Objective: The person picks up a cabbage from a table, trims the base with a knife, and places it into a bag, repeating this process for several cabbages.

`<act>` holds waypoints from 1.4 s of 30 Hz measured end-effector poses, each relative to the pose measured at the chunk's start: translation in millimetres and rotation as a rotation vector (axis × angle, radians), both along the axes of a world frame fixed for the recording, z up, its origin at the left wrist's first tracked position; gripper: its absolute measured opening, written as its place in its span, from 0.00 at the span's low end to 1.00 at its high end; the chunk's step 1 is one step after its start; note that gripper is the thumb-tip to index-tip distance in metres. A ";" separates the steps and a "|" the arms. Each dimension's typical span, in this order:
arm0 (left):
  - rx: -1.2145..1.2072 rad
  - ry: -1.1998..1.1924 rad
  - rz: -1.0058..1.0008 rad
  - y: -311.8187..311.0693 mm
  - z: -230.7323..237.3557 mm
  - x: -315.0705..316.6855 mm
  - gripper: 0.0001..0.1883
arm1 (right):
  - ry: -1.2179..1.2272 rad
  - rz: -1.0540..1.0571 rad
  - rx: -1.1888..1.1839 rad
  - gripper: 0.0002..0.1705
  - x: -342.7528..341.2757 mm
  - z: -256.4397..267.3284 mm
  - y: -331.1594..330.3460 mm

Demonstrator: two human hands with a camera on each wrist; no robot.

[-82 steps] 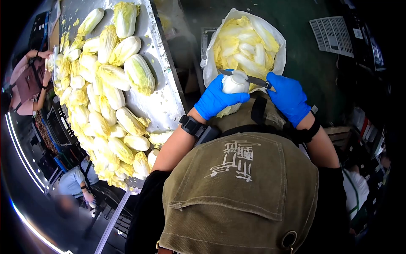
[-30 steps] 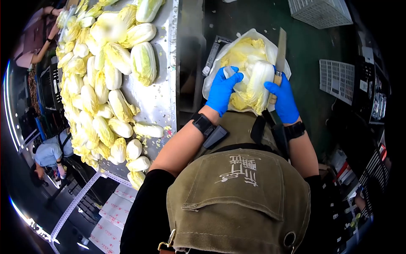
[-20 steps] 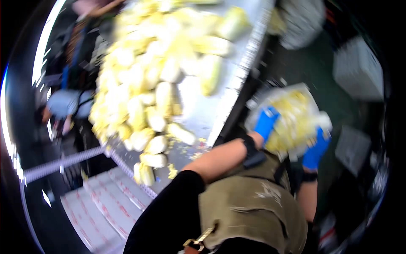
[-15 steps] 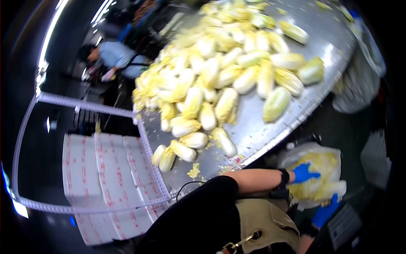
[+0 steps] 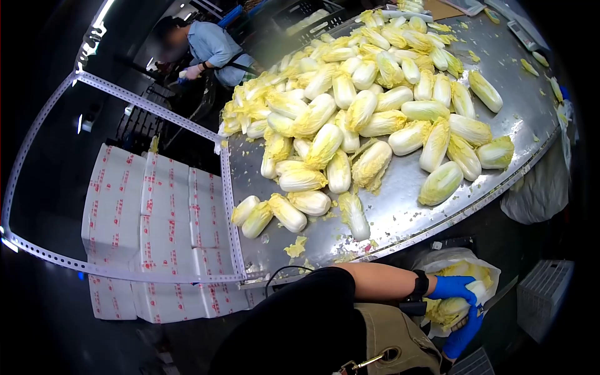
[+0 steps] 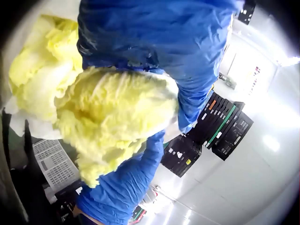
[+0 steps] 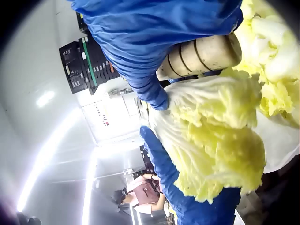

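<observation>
My blue-gloved left hand (image 5: 453, 287) grips a napa cabbage (image 6: 126, 103), its yellow frilly leaves hanging over the bag in the head view. In my gloved right hand (image 5: 465, 330) is a knife, its ribbed wooden handle (image 7: 201, 56) across the palm. The blade (image 5: 502, 294) points out past the cabbage, away from my body. In the right wrist view, the right thumb lies against the cabbage (image 7: 211, 131) near its white base, while the left hand (image 7: 187, 192) supports it from the other side. Below is a white plastic bag (image 5: 431, 257) with loose yellow leaves (image 5: 478, 270).
A metal table (image 5: 412, 215) bears a large heap of napa cabbages (image 5: 344, 87). Stacked white cartons (image 5: 165, 219) stand left, beside a perforated metal frame (image 5: 150, 103). A person in blue (image 5: 215, 47) works behind the heap. A grey crate (image 5: 547, 294) stands right of the bag.
The head view has swung left over the table. My left hand, earlier holding a small white piece and then spread over the bag, has come onto the cabbage. The right hand has kept the knife.
</observation>
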State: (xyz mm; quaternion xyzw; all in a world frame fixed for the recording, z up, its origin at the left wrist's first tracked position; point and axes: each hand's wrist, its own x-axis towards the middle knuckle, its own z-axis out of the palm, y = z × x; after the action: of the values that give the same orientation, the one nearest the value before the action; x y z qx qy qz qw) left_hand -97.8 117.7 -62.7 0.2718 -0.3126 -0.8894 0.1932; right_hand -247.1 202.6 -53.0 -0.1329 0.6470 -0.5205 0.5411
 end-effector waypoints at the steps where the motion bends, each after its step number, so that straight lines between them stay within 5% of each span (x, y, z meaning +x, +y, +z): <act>1: 0.012 0.005 0.023 1.7 -12.5 -2.3 0.33 | -0.026 0.034 0.013 0.17 -3.7 1.0 2.1; 7: -0.191 -0.336 -0.136 -17.3 -28.5 33.8 0.30 | 0.115 0.259 -0.069 0.18 -60.8 -58.2 28.2; 8: 0.010 -0.222 -0.061 -18.5 -29.7 39.8 0.29 | 0.102 0.264 -0.035 0.18 -72.7 -68.5 31.1; 10: -0.219 -0.159 0.081 -17.2 -19.3 45.0 0.27 | 0.253 0.400 0.061 0.20 -79.8 -88.0 30.5; 11: -0.150 -0.133 0.157 -14.3 -11.8 50.9 0.25 | 0.287 0.424 0.068 0.20 -82.2 -95.7 37.8; 14: 0.448 -0.044 0.122 -18.3 10.6 57.4 0.22 | 0.359 0.194 0.036 0.17 -50.6 -78.2 35.3; 16: 0.486 0.173 0.125 -14.1 -0.2 51.2 0.26 | 0.420 0.084 0.177 0.14 -33.4 -50.0 23.5; 20: 0.415 0.206 0.121 -9.7 15.1 51.9 0.28 | 0.097 0.100 -0.020 0.13 14.9 34.2 -2.0; 22: 0.517 0.371 0.041 -4.7 10.8 47.1 0.28 | 0.094 0.122 -0.084 0.23 28.6 52.7 -2.5; 23: 0.374 0.147 0.101 -7.2 27.6 45.6 0.30 | 0.114 0.077 -0.064 0.29 33.5 44.5 -4.9; 24: 0.238 0.146 0.150 1.6 -2.0 39.3 0.32 | 0.079 0.218 -0.017 0.35 28.1 36.0 -3.7; 26: 0.086 0.023 0.208 6.0 1.7 26.2 0.37 | 0.075 0.181 -0.218 0.41 24.2 7.6 -5.0; 29: -0.004 0.047 0.158 4.9 11.2 24.4 0.41 | 0.219 0.154 -0.269 0.22 13.4 -14.3 -3.8; 34: -0.061 0.166 0.105 4.7 14.9 32.3 0.35 | 0.201 0.136 -0.200 0.11 2.1 -29.4 1.9; 39: -0.078 0.128 0.146 7.1 7.3 37.8 0.36 | 0.233 0.283 -0.058 0.19 1.6 -12.4 0.3; 42: -0.069 -0.088 0.171 9.1 23.4 43.4 0.35 | 0.154 0.227 -0.203 0.23 19.1 6.1 -2.0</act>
State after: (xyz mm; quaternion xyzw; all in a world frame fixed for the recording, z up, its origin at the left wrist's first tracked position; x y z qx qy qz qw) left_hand -54.4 126.8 -39.3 0.3297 -0.3268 -0.8455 0.2639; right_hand -228.0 200.6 -46.8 -0.2987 0.6113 -0.5069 0.5292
